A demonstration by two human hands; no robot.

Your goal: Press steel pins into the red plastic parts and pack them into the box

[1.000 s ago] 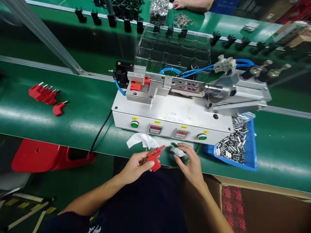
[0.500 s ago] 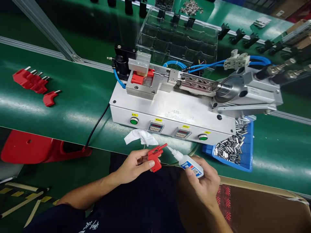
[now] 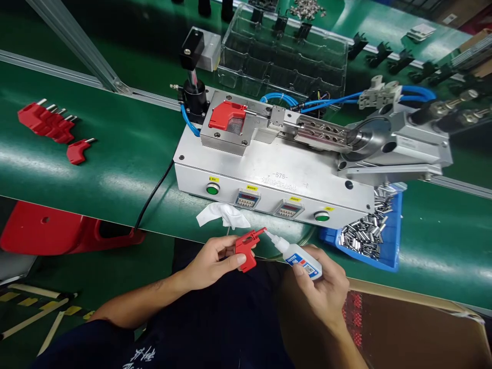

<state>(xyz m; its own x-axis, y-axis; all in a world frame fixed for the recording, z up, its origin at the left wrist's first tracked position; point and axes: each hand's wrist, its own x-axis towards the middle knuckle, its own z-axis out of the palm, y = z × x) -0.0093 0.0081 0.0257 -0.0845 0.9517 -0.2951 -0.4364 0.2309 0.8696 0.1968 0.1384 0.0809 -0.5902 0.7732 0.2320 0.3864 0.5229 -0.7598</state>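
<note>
My left hand (image 3: 213, 262) is closed on a red plastic handle part (image 3: 247, 247), held just in front of the green bench edge. My right hand (image 3: 322, 287) grips a small white glue bottle (image 3: 300, 259) with a blue and red label. The bottle's nozzle tip touches the open end of the red part. Behind them stands a grey press machine (image 3: 277, 182) with green buttons and two red displays. Another red part (image 3: 226, 115) lies in its fixture, and the black clamp head (image 3: 192, 48) stands raised above it.
A white cloth (image 3: 223, 215) lies before the machine. Several finished red handles (image 3: 52, 125) sit on the green belt at left. A blue tray of metal sleeves (image 3: 369, 233) is at right, a clear plastic tray (image 3: 284, 56) behind, a cardboard box (image 3: 415, 328) at lower right, a red stool (image 3: 57, 230) at lower left.
My right hand lifted the glue bottle from the bench and brought its nozzle to the red part. The machine's clamp head rose off the fixture, uncovering the red part there.
</note>
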